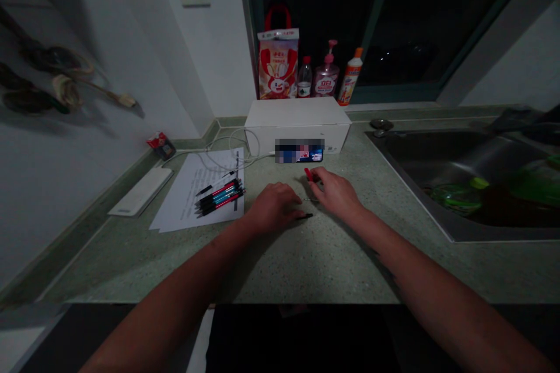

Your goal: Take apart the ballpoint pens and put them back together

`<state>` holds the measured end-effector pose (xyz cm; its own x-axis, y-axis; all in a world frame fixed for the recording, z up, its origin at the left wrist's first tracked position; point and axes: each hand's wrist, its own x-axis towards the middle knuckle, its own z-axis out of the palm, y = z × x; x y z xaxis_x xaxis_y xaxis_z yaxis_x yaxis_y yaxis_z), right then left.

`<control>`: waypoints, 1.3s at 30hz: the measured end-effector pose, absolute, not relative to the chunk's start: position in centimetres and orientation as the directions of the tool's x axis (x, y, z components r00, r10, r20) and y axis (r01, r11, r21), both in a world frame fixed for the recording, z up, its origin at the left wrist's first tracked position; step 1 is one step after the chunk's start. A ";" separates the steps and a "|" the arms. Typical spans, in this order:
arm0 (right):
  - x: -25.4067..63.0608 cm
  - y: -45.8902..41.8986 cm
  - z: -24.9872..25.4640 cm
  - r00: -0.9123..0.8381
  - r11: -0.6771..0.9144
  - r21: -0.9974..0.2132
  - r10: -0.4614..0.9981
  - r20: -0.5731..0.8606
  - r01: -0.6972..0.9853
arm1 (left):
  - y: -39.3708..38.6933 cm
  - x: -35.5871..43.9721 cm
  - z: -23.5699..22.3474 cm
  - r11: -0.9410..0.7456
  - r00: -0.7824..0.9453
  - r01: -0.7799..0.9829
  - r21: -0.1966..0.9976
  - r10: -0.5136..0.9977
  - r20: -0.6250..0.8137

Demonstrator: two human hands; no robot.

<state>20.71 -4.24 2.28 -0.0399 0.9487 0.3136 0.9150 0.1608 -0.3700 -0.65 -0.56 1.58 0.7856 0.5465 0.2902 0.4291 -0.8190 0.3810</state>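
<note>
My left hand (273, 207) is curled on the speckled green countertop (332, 268), with a short black pen piece (304, 216) sticking out beneath its fingers. My right hand (335, 192) sits close by, its fingertips around a small red pen part (308, 174). A thin metal rod (310, 199) spans the small gap between my hands. To the left, a bundle of red, blue and black pens (221, 197) lies on printed white sheets (196, 189), and a single black pen (210, 183) lies beside it.
A phone (300, 151) lies against a white cardboard box (297, 125) with white cables beside it. Bottles and a red-handled bag (278, 58) stand behind. A steel sink (455, 180) lies right; a white flat pad (140, 191) lies left along the wall.
</note>
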 end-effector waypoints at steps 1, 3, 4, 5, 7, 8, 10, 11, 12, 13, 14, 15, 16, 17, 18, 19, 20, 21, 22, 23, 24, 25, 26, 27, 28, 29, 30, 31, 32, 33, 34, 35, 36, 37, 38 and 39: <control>20.7 -4.3 2.3 -0.048 0.173 -0.373 0.946 0.321 0.911 | -0.9 -0.5 1.7 -0.837 0.814 0.411 0.362 0.515 0.267; 20.7 -4.3 2.4 -0.071 0.202 -0.378 0.940 0.334 0.904 | -1.4 -0.2 1.8 -0.858 0.850 0.386 0.339 0.473 0.231; 20.8 -4.3 2.4 -0.085 0.218 -0.376 0.937 0.340 0.901 | -1.6 0.0 1.7 -0.863 0.859 0.379 0.335 0.463 0.220; 20.8 -4.2 2.3 -0.097 0.231 -0.372 0.933 0.346 0.899 | -1.7 0.1 1.7 -0.861 0.859 0.378 0.341 0.463 0.218; 20.9 -4.2 2.2 -0.117 0.251 -0.360 0.927 0.356 0.899 | -1.7 0.2 1.5 -0.831 0.823 0.405 0.381 0.513 0.245; 21.0 -4.1 2.1 -0.121 0.256 -0.354 0.924 0.362 0.899 | -1.5 0.1 1.4 -0.803 0.783 0.429 0.414 0.559 0.273; 21.3 -4.1 1.9 -0.119 0.257 -0.346 0.920 0.373 0.902 | -1.1 -0.2 1.3 -0.727 0.662 0.481 0.490 0.668 0.341; 21.4 -4.1 1.8 -0.114 0.254 -0.344 0.918 0.380 0.904 | -0.8 -0.3 1.2 -0.691 0.594 0.499 0.523 0.712 0.374; 21.5 -4.1 1.8 -0.109 0.252 -0.343 0.916 0.386 0.905 | -0.5 -0.5 1.1 -0.664 0.534 0.509 0.548 0.743 0.405; 21.5 -4.1 1.7 -0.104 0.251 -0.342 0.913 0.394 0.905 | -0.2 -0.7 1.0 -0.647 0.483 0.515 0.563 0.761 0.433; 21.6 -4.1 1.7 -0.102 0.254 -0.342 0.909 0.404 0.905 | 0.0 -0.9 1.0 -0.636 0.447 0.521 0.569 0.771 0.453; 21.6 -4.1 1.6 -0.103 0.259 -0.340 0.904 0.415 0.904 | 0.3 -1.0 0.9 -0.630 0.423 0.528 0.570 0.776 0.467; 21.6 -4.1 1.6 -0.106 0.267 -0.340 0.899 0.426 0.902 | 0.5 -1.0 0.8 -0.629 0.413 0.530 0.568 0.777 0.474; 21.6 -4.1 1.6 -0.112 0.277 -0.339 0.893 0.435 0.899 | 0.6 -1.1 0.7 -0.631 0.414 0.530 0.567 0.776 0.476; 21.6 -4.2 1.5 -0.118 0.287 -0.337 0.889 0.443 0.897 | 0.6 -1.1 0.6 -0.634 0.419 0.529 0.565 0.773 0.475; 21.6 -4.2 1.5 -0.124 0.294 -0.334 0.886 0.448 0.895 | 0.6 -1.1 0.5 -0.639 0.430 0.526 0.562 0.770 0.472; 21.6 -4.2 1.5 -0.128 0.297 -0.330 0.885 0.448 0.896 | 0.6 -1.1 0.5 -0.643 0.440 0.524 0.558 0.766 0.469; 21.6 -4.2 1.5 -0.130 0.297 -0.326 0.885 0.447 0.898 | 0.6 -1.1 0.5 -0.649 0.449 0.523 0.552 0.760 0.469; 21.6 -4.2 1.4 -0.129 0.292 -0.321 0.887 0.444 0.901 | 0.5 -1.1 0.5 -0.655 0.457 0.524 0.545 0.756 0.469; 21.7 -4.1 1.4 -0.123 0.282 -0.316 0.890 0.440 0.906 | 0.4 -1.1 0.6 -0.658 0.464 0.528 0.537 0.753 0.466; 21.7 -4.1 1.4 -0.114 0.268 -0.313 0.894 0.433 0.911 | 0.4 -1.1 0.7 -0.660 0.477 0.536 0.526 0.751 0.457; 21.8 -4.0 1.3 -0.102 0.251 -0.311 0.899 0.426 0.917 | 0.3 -1.1 0.8 -0.664 0.494 0.545 0.512 0.748 0.443; 21.9 -4.0 1.3 -0.089 0.234 -0.309 0.904 0.419 0.922 | 0.1 -1.0 1.0 -0.672 0.524 0.552 0.494 0.740 0.421; 22.0 -3.9 1.2 -0.076 0.216 -0.307 0.908 0.412 0.927 | -0.1 -0.9 1.1 -0.687 0.568 0.553 0.471 0.725 0.390; 22.1 -3.8 1.2 -0.064 0.201 -0.304 0.912 0.406 0.931 | -0.3 -0.8 1.3 -0.710 0.620 0.546 0.446 0.700 0.355; 22.2 -3.8 1.1 -0.057 0.191 -0.302 0.914 0.401 0.934 | -0.6 -0.6 1.4 -0.740 0.677 0.524 0.422 0.663 0.320; 22.2 -3.8 1.1 -0.054 0.185 -0.299 0.916 0.397 0.936 | -0.9 -0.3 1.4 -0.770 0.727 0.495 0.403 0.621 0.293; 22.2 -3.7 1.0 -0.052 0.181 -0.296 0.917 0.395 0.938 | -1.2 -0.1 1.5 -0.797 0.767 0.462 0.388 0.579 0.276; 22.2 -3.7 1.0 -0.050 0.177 -0.293 0.918 0.393 0.939 | -1.5 0.2 1.5 -0.818 0.795 0.432 0.379 0.544 0.268; 22.2 -3.7 1.0 -0.049 0.174 -0.290 0.919 0.391 0.941 | -1.8 0.4 1.5 -0.834 0.816 0.409 0.371 0.516 0.260; 22.1 -3.8 1.1 -0.049 0.171 -0.285 0.920 0.389 0.943 | -2.0 0.5 1.5 -0.844 0.830 0.395 0.363 0.497 0.253; 22.1 -3.8 1.1 -0.050 0.168 -0.279 0.921 0.385 0.945 | -2.1 0.7 1.5 -0.849 0.838 0.390 0.356 0.488 0.245; 22.0 -3.8 1.2 -0.049 0.163 -0.273 0.923 0.381 0.948 | -2.1 0.8 1.4 -0.848 0.838 0.396 0.351 0.490 0.239; 22.0 -3.8 1.3 -0.049 0.159 -0.267 0.925 0.377 0.951 | -2.1 0.9 1.4 -0.843 0.831 0.409 0.350 0.503 0.238; 22.0 -3.9 1.4 -0.048 0.154 -0.261 0.927 0.372 0.953 | -2.0 1.0 1.3 -0.831 0.816 0.430 0.352 0.525 0.243; 21.9 -3.9 1.5 -0.044 0.146 -0.255 0.929 0.367 0.956 | -1.8 1.1 1.2 -0.815 0.793 0.456 0.357 0.554 0.252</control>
